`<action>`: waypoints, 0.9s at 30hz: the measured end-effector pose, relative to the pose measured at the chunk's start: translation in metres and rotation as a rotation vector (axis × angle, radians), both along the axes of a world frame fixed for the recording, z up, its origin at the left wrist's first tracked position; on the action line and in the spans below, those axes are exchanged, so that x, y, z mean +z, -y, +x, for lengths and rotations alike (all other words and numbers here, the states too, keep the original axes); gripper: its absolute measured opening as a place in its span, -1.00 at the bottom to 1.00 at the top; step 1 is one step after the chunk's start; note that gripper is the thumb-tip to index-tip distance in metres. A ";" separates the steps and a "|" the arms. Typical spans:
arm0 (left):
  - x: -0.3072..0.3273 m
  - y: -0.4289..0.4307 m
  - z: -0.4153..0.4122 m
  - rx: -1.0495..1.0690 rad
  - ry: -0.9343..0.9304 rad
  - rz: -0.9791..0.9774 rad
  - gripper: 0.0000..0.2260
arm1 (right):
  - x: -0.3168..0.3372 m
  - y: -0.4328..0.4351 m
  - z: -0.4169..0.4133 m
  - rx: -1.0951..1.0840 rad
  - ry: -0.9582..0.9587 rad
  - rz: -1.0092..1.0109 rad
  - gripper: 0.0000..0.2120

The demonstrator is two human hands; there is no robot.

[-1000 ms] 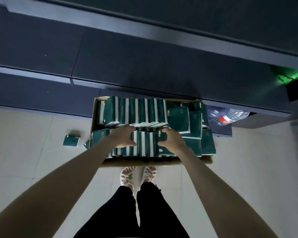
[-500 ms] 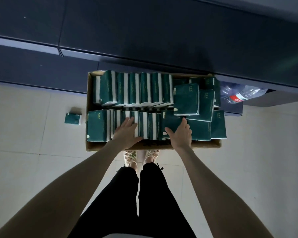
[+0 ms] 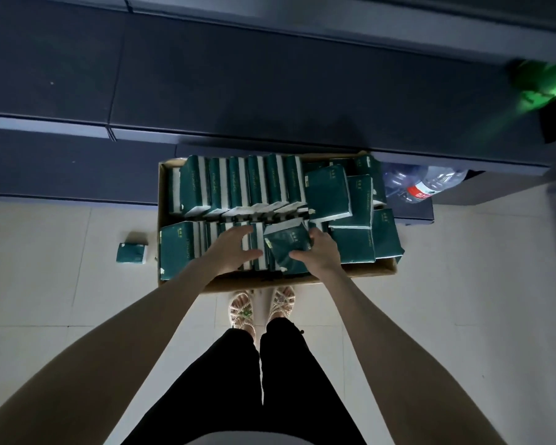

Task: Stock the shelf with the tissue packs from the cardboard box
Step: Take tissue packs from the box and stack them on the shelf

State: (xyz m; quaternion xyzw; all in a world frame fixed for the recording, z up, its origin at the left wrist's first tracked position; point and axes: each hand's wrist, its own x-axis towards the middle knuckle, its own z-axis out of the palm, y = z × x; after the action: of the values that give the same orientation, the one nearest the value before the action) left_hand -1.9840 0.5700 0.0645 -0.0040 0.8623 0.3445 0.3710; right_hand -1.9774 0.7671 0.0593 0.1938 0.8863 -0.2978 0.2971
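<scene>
Down on the pale floor (image 3: 45,284), your right hand (image 3: 321,252) now grips one tissue pack (image 3: 284,245), freshly tipped up out of the cardboard box (image 3: 363,273), left hand (image 3: 235,248) spread open over its row, so a pick for the shelf (image 3: 270,91) looks underway.

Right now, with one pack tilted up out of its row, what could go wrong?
The right hand grips the tilted pack by one side, so it might slip. The loose packs piled at the right end of the cardboard box could slide out. A stray pack lies on the floor, easy to step on.
</scene>
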 end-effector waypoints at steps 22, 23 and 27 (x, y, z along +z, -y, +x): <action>0.263 -0.084 -0.175 -0.111 -0.653 0.317 -0.69 | 0.328 -0.084 -0.162 0.317 -0.651 0.074 -0.67; 0.273 -0.091 -0.185 -0.119 -0.682 0.316 -0.67 | 0.339 -0.091 -0.174 0.317 -0.673 0.079 -0.69; 0.307 -0.118 -0.235 -0.192 -0.850 0.162 -0.44 | 0.369 -0.122 -0.229 0.338 -0.732 0.109 -0.72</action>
State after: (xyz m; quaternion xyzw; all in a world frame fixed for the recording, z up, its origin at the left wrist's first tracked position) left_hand -2.2191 0.6880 0.3715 0.2470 0.9051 0.3460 0.0130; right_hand -2.2059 0.8895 0.4281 -0.0578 0.9673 -0.2468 -0.0039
